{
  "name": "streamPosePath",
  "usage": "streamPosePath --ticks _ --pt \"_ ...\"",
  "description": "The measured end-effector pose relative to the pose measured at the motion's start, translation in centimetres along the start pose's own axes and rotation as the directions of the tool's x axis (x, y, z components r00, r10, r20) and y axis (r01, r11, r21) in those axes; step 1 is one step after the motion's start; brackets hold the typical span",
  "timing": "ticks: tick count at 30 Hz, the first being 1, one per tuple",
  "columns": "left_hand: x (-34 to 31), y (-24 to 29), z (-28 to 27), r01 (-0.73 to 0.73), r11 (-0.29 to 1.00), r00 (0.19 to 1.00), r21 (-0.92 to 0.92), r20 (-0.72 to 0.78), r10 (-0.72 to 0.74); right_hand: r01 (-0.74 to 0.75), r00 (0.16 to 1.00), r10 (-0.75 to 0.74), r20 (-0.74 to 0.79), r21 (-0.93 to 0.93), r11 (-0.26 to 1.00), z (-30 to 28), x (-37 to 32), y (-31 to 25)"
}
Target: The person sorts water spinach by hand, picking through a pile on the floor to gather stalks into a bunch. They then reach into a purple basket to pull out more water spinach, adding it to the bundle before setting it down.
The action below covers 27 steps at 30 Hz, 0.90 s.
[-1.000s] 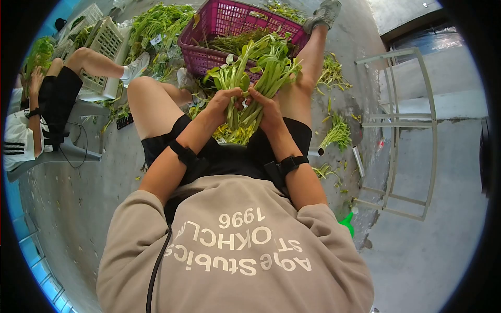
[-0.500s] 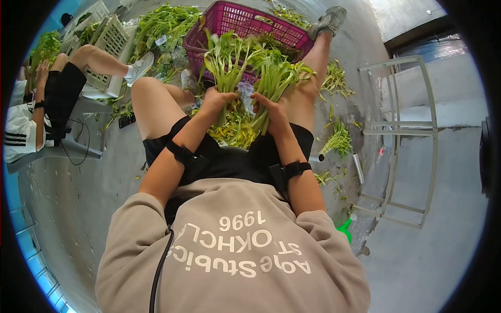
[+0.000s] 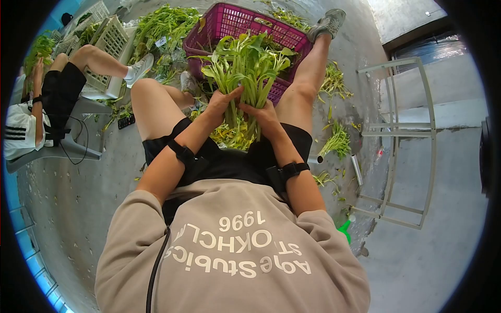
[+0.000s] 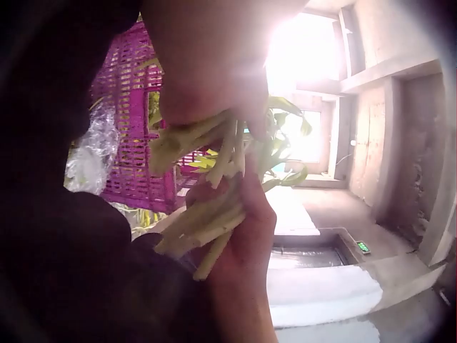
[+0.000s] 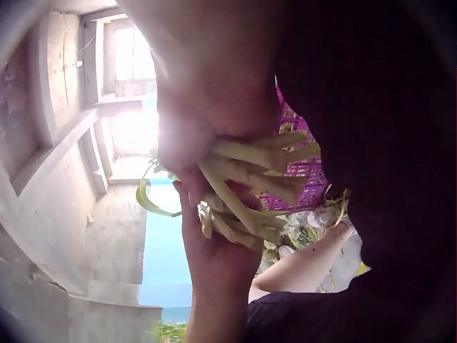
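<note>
In the head view my left hand [image 3: 220,104] and right hand [image 3: 264,117] are close together over my lap. Each grips part of a bunch of leafy greens [image 3: 250,65] by its thick pale stems, leaves pointing away from me. The two portions lie side by side, their leaves overlapping. The left wrist view shows cut stem ends [image 4: 203,221] poking out below my hands, the thumbs close to each other. The right wrist view shows stem ends [image 5: 260,168] fanning out of my right hand, partly hiding its fingers.
A purple crate [image 3: 201,44] with greens inside stands between my legs. Yellowed leaves [image 3: 229,136] lie near my lap. More greens [image 3: 162,26] heap at the left, beside a pale crate [image 3: 112,47] and a seated person [image 3: 39,112]. A metal frame [image 3: 430,99] stands right.
My hands parted slightly, each with its own portion of greens, then came back together. The two portions now stand more upright, side by side.
</note>
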<state>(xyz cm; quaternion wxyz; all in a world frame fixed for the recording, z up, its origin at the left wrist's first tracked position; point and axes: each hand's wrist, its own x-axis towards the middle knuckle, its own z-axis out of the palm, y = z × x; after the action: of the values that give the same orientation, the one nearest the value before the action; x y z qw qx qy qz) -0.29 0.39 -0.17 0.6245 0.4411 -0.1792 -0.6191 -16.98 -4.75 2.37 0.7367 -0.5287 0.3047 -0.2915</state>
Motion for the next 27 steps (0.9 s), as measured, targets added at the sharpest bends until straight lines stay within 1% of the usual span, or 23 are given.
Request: streamPosePath --ticks 2,4,6,10,12,13,16,19,21,23,27 --pt "0.1 0.1 -0.1 -0.018 1.000 0.999 0.020 -0.026 0.019 -0.042 0.997 0.047 0.059 -0.078 0.996 -0.3 -0.1 0.0" --pt "0.1 0.4 -0.1 -0.035 0.999 0.998 0.039 -0.052 0.037 -0.032 0.997 0.038 0.074 -0.086 0.996 0.1 -0.2 -0.1" --pt "0.0 0.5 -0.2 -0.043 0.998 0.999 -0.035 -0.019 0.042 -0.024 0.996 0.032 0.086 -0.093 0.995 0.4 -0.4 -0.4" --pt "0.3 0.3 -0.4 -0.054 0.996 0.998 -0.071 0.011 0.055 -0.044 0.996 0.053 0.077 -0.121 0.992 0.6 -0.6 -0.8" --pt "0.4 0.3 -0.6 -0.066 0.995 0.993 -0.080 0.094 0.074 -0.046 0.996 0.054 0.065 -0.130 0.990 0.5 -0.4 -0.6" --pt "0.4 0.4 -0.7 -0.066 0.995 0.993 -0.079 0.095 0.074 -0.049 0.997 0.056 0.050 -0.139 0.989 0.4 -0.4 -0.4" --pt "0.4 0.5 -0.7 -0.024 0.994 0.996 -0.106 0.081 0.032 -0.059 0.998 0.061 0.009 -0.139 0.989 0.3 -0.4 -0.4" --pt "-0.1 1.0 -0.1 -0.051 0.995 0.998 -0.088 0.043 0.055 -0.076 0.997 0.075 -0.019 -0.104 0.992 0.3 -0.4 -0.4" --pt "-0.3 1.2 0.4 -0.053 0.997 0.997 -0.064 -0.053 0.050 -0.084 0.996 0.083 -0.023 -0.080 0.993 0.1 -0.3 -0.3" --pt "-0.3 1.2 0.3 -0.059 0.997 0.997 -0.049 -0.053 0.057 -0.103 0.995 0.102 -0.016 -0.067 0.992 -0.1 -0.3 -0.2" --pt "-0.2 0.9 0.2 -0.091 0.996 0.994 -0.006 -0.058 0.090 -0.092 0.995 0.091 -0.029 -0.063 0.994 0.2 -0.3 -0.4"
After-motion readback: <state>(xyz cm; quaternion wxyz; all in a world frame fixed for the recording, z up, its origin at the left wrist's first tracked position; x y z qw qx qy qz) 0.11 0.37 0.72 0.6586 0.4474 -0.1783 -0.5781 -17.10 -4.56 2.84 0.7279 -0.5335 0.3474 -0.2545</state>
